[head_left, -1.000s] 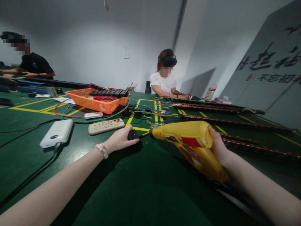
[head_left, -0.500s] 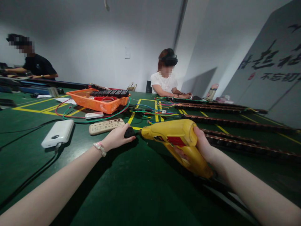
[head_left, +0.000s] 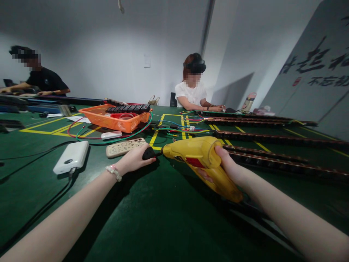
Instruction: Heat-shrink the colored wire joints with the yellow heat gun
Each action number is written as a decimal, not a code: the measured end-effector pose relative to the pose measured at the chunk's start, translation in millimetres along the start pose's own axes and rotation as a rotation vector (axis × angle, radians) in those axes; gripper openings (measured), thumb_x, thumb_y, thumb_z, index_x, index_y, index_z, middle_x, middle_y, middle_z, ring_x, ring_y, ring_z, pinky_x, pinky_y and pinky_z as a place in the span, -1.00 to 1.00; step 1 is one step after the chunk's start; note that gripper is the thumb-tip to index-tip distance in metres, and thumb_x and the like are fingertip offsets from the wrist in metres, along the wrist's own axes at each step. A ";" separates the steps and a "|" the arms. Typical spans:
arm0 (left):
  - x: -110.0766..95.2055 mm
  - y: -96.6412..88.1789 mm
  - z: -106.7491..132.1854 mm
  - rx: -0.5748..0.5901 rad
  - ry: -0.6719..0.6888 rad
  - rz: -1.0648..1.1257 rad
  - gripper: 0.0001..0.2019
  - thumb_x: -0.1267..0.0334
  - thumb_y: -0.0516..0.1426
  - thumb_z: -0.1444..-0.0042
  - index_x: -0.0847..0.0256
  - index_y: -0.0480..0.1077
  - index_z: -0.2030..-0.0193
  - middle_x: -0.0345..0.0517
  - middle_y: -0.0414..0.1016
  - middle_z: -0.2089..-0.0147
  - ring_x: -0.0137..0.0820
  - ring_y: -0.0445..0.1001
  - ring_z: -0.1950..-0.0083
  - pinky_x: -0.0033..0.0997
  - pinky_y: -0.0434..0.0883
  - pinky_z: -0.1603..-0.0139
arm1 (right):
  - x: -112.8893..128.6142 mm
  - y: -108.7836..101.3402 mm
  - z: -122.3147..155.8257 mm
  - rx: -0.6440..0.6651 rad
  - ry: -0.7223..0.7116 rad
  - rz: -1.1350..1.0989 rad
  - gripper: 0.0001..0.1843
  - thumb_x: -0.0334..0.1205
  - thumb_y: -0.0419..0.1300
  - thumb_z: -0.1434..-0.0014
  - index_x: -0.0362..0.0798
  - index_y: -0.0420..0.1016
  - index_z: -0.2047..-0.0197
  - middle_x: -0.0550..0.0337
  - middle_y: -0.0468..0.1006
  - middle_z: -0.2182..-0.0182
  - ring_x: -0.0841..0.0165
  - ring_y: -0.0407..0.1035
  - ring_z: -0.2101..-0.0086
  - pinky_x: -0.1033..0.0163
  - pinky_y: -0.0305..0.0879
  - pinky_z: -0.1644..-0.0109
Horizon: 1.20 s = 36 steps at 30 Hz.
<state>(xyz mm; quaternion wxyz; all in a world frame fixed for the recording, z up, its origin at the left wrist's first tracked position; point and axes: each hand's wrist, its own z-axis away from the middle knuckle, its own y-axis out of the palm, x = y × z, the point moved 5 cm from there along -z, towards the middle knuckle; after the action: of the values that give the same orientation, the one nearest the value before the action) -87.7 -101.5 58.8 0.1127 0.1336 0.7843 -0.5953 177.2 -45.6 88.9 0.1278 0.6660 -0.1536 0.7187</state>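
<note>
My right hand [head_left: 228, 166] is closed around a yellow electric screwdriver [head_left: 201, 158] with a red label, its tip pointing left. The tip meets a small black part [head_left: 149, 153] that my left hand [head_left: 134, 159] grips against the green table [head_left: 152, 218]. A beaded bracelet sits on my left wrist. A beige remote-like panel [head_left: 122, 147] lies just beyond my left hand.
A white power bank [head_left: 71, 157] with a black cable lies at left. An orange basket [head_left: 114, 118] holds black switches, with coloured wires [head_left: 174, 128] around it. Long dark strips [head_left: 272, 138] run along the right side. Two other people sit at the far edge.
The screwdriver and my right hand have moved left, closing onto the black part. My left hand has shifted slightly left with it. The view has turned a little.
</note>
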 end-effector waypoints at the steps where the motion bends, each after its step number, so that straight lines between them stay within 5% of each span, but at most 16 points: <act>1: 0.4 0.5 -0.1 -0.005 -0.002 -0.002 -0.49 -0.18 0.03 -0.05 0.18 0.26 0.03 0.03 0.44 0.15 -0.13 0.43 0.14 -0.22 0.32 0.19 | 0.7 -0.9 -0.5 -0.009 -0.005 -0.006 -0.25 0.51 -0.23 -0.03 -0.04 0.34 0.41 0.20 0.31 0.59 0.39 0.18 0.61 0.23 0.19 0.53; 13: -0.5 2.6 -1.6 -0.031 -0.003 -0.029 -0.50 -0.20 0.00 -0.07 0.19 0.25 0.06 0.03 0.44 0.19 -0.14 0.44 0.17 -0.24 0.32 0.22 | -1.4 -8.5 -0.9 -0.075 -0.053 -0.043 -0.26 0.47 -0.19 -0.08 -0.08 0.36 0.42 0.18 0.35 0.59 0.42 0.23 0.63 0.27 0.19 0.56; 17: -2.0 3.2 -0.9 -0.049 0.004 -0.035 -0.53 -0.17 0.00 -0.08 0.18 0.26 0.08 0.03 0.44 0.18 -0.12 0.44 0.15 -0.22 0.33 0.20 | -1.8 0.3 4.8 -0.110 -0.079 0.004 -0.40 0.34 0.04 -0.09 -0.08 0.32 0.18 0.20 0.43 0.55 0.42 0.29 0.61 0.33 0.19 0.58; 23: -4.9 4.4 -1.7 -0.062 0.032 0.003 -0.59 -0.08 0.06 -0.08 0.13 0.27 0.05 -0.01 0.44 0.13 -0.16 0.44 0.10 -0.26 0.35 0.16 | 4.3 19.9 11.7 0.055 -0.129 0.005 -0.21 0.26 0.14 -0.06 -0.02 0.01 -0.18 0.29 0.45 0.51 0.44 0.27 0.66 0.35 0.18 0.63; 29: -6.6 3.8 -2.1 -0.058 0.051 0.000 -0.61 -0.06 0.07 -0.07 0.14 0.26 0.06 -0.01 0.45 0.14 -0.17 0.45 0.12 -0.29 0.35 0.19 | 7.3 21.8 10.7 0.071 -0.161 0.002 -0.30 0.25 0.11 -0.09 -0.05 0.13 -0.12 0.29 0.43 0.54 0.47 0.23 0.66 0.38 0.16 0.64; 36: -3.5 1.1 -2.5 0.012 -0.012 -0.083 -0.56 -0.13 0.05 -0.06 0.14 0.26 0.06 0.02 0.47 0.18 -0.10 0.47 0.15 -0.23 0.34 0.23 | 4.8 5.9 12.2 -0.063 -0.069 0.081 -0.38 0.29 0.12 -0.05 -0.04 0.26 0.02 0.25 0.41 0.58 0.43 0.28 0.62 0.35 0.18 0.60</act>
<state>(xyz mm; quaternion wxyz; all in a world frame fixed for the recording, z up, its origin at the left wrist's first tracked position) -84.1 -99.1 59.7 0.0920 0.0978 0.7849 -0.6049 185.8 -55.9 94.2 0.1142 0.6792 -0.2070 0.6948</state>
